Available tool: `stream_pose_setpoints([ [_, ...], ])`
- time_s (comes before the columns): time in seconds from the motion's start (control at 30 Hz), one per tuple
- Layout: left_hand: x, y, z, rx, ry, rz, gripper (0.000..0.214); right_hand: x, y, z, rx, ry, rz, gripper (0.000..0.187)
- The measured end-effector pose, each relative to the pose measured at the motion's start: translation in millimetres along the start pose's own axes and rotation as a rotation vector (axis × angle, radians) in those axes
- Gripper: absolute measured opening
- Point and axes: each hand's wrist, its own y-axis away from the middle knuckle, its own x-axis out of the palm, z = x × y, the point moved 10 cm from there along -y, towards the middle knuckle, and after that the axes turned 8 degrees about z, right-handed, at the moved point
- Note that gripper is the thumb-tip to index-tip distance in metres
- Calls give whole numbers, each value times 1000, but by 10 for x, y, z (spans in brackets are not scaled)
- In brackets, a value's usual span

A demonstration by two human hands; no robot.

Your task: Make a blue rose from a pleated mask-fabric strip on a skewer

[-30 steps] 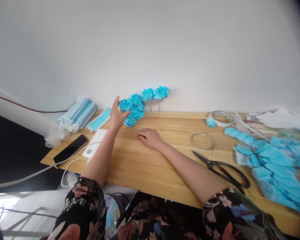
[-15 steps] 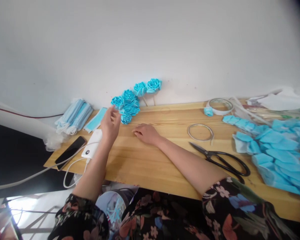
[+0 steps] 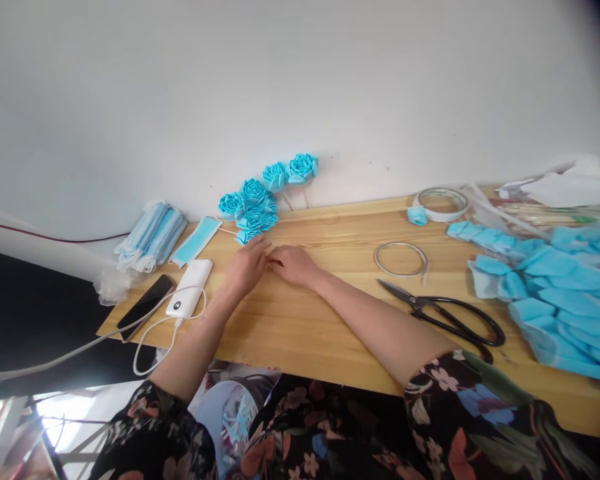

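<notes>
Both hands meet low over the wooden table (image 3: 330,320), just in front of a bunch of blue fabric flowers (image 3: 253,207). My left hand (image 3: 247,268) has its fingers pressed together, their tips at those of the other hand. My right hand (image 3: 295,267) rests on the tabletop with curled fingers. Whatever lies between the fingertips is too small or hidden to name. Two more blue flowers on thin sticks (image 3: 289,172) lean against the wall behind. Left of the bunch lies a blue face mask (image 3: 196,241).
A mask stack (image 3: 151,237), phone (image 3: 147,308) and cabled white power bank (image 3: 190,288) lie left. On the right are scissors (image 3: 445,317), a thin ring of tape or wire (image 3: 377,257), a tape roll (image 3: 455,212) and blue fabric pieces (image 3: 560,287). A bin (image 3: 220,420) stands below the front edge.
My left hand has come down and right from beside the flowers, meeting my right hand, and its spread fingers have closed. My right hand stays nearly in place.
</notes>
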Motion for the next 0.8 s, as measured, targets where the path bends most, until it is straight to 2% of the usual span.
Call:
stream_pose_setpoints([
  [0.13, 74, -397, -65, 4, -8, 50, 43, -10, 1, -28, 41, 14, 11, 25],
  [0.23, 176, -607, -108, -77, -92, 166, 44, -19, 10, -42, 65, 19, 20, 26],
  [0.37, 171, -574, -250, -147, -193, 258, 44, -23, 20, -48, 90, 28, 36, 29],
  [0.53, 66, -445, -279, -242, -241, 242, 46, -5, 12, -54, 95, 28, 53, 31],
  [0.8, 122, -756, -353, -231, -203, 220, 43, 14, 7, -84, 123, 27, 61, 33],
])
